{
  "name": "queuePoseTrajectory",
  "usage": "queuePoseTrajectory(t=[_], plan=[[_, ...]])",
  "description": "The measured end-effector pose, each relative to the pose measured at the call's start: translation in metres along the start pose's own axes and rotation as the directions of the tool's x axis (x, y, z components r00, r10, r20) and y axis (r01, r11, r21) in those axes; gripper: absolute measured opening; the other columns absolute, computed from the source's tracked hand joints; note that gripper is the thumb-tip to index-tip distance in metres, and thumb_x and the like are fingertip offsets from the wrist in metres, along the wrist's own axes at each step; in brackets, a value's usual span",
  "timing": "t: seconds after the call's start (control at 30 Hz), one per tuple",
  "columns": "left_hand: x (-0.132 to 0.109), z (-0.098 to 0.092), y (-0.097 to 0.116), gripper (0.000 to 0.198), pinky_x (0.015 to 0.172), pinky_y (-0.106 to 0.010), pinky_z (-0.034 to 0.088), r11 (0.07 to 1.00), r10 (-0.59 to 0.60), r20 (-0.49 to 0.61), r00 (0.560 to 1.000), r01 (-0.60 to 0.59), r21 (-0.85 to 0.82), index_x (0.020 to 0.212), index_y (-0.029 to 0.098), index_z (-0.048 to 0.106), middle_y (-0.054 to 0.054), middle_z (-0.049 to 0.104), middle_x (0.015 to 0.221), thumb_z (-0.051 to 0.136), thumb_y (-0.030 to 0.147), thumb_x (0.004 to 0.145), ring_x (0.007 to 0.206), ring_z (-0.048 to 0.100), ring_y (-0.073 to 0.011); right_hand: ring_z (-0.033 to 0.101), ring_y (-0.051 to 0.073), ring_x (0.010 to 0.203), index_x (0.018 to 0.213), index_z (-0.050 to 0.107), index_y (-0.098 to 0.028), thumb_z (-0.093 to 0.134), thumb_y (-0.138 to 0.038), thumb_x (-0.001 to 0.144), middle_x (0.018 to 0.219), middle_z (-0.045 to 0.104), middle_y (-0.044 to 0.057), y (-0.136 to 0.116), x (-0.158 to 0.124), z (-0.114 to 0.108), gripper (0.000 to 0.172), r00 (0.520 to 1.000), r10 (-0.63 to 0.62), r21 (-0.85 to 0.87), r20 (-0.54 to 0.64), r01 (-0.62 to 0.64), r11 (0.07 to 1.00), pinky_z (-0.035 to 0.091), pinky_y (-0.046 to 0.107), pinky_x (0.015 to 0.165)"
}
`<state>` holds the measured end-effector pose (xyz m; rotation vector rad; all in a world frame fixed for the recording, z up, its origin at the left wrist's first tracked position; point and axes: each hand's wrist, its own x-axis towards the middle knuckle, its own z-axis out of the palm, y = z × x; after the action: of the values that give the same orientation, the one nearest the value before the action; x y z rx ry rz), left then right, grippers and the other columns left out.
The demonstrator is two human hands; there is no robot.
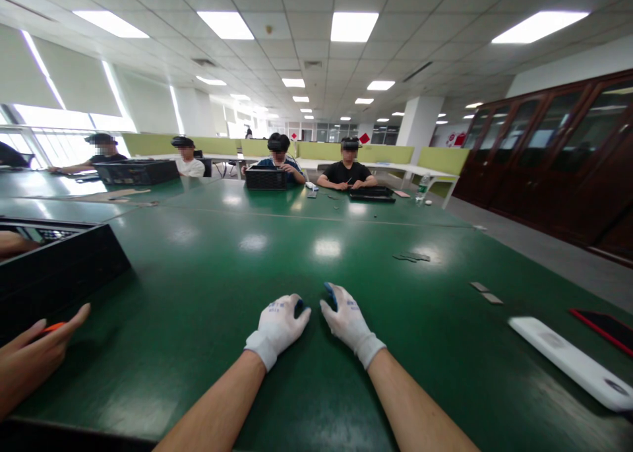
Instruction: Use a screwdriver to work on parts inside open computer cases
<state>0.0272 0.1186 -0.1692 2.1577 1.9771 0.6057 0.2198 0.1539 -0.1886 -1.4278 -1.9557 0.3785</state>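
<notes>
My left hand [279, 323] wears a white knit glove with blue print on the back and blue at the fingertips. It rests palm down on the green table [306, 399], its fingers bent and the thumb apart. Close by on the right, my right hand [347, 318] lies in a matching glove, thumb and fingers spread. A small gap of table separates the two. Nothing shows in either hand, though the palms are hidden.
Thin dark scraps [413, 257], small grey pieces [487, 293], a long white device [568, 359] and a red-edged dark object [606, 330] lie right. At left, a co-worker's hand [44, 353] is beside a black crate [64, 274]. Several people sit across with black crates.
</notes>
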Motion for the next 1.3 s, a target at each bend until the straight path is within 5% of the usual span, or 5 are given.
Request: queuePoseTrajectory(t=[1.3], plan=[[-0.0014, -0.002, -0.0004, 0.042, 0.097, -0.037, 0.053, 1.0, 0.017, 0.006, 1.0, -0.017, -0.012, 0.118, 0.02, 0.069, -0.01, 0.076, 0.117, 0.054, 0.052, 0.094, 0.111, 0.071, -0.0262, 0.053, 0.03, 0.137, 0.145, 0.054, -0.004, 0.053, -0.038, 0.094, 0.145, 0.058, 0.02, -0.0058, -0.001, -0.0049, 0.061, 0.998, 0.007, -0.028, 0.054, -0.006, 1.0, 0.038, 0.041, 0.12]])
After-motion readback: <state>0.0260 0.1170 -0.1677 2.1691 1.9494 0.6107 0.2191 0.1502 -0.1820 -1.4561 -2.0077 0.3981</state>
